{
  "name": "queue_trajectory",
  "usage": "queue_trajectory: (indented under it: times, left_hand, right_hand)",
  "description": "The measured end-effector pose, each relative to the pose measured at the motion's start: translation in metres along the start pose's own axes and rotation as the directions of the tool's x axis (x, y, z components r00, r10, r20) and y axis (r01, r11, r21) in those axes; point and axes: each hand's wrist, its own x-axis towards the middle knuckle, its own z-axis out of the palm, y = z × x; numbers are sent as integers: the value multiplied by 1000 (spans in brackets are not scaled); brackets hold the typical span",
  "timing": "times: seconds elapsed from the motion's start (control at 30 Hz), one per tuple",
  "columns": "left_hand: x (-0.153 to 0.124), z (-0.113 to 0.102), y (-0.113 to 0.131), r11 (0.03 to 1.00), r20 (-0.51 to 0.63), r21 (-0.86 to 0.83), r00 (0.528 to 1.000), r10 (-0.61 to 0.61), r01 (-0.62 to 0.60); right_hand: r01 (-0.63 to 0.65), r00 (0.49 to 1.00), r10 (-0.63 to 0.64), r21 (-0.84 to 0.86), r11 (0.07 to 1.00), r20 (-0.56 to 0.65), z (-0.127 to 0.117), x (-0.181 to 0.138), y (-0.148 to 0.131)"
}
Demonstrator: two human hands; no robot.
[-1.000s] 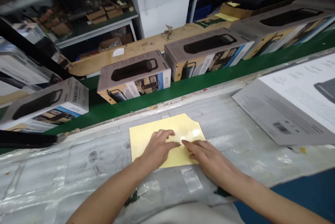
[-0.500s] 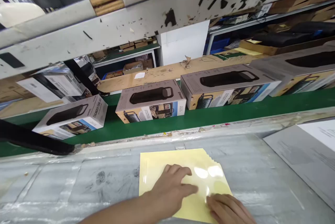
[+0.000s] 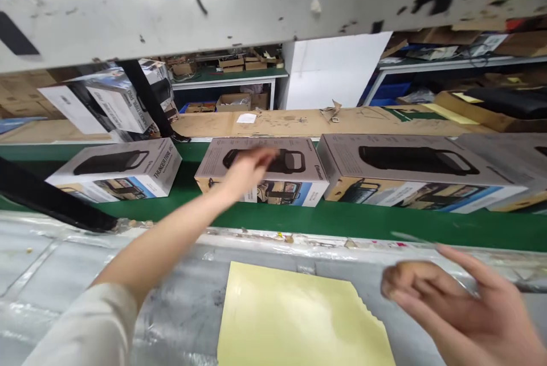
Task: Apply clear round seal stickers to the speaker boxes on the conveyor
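My left hand (image 3: 248, 167) reaches forward over the green conveyor belt (image 3: 342, 220) and lies across the top of the middle speaker box (image 3: 305, 181); it is blurred, its fingers stretched out with nothing in them. My right hand (image 3: 453, 303) hovers at the lower right, above the bench, with thumb and forefinger pinched together and the other fingers spread. Whether anything is in the pinch I cannot make out. A stack of glossy yellow sheets (image 3: 299, 320) lies on the plastic-covered bench (image 3: 64, 263) between my arms, touched by neither hand.
Two more speaker boxes, one left (image 3: 119, 169) and one right (image 3: 410, 175), lie on the belt. A worn white beam (image 3: 256, 1) crosses overhead. A black bar (image 3: 51, 198) slants in from the left. Cardboard and shelves stand behind the belt.
Both hands have left the yellow sheets. My left hand has gone forward to the middle box, my right hand has lifted to the right in a pinch. The view has tilted up.
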Motion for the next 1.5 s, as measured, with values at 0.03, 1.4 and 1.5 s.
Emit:
queue_trajectory:
  times: [0.03,1.4,1.5]
  left_hand:
    - [34,-9,-16,992,-51,116,998,-39,44]
    - [55,-40,-122,906,260,407,936,-237,117]
    - [67,-36,-116,838,292,531,900,-323,128]
  right_hand:
    - [57,994,-56,-2,998,90,13,21,-5]
    - [251,937,-120,-392,885,330,192,275,21]
    - [185,946,-74,-341,922,314,134,257,5]
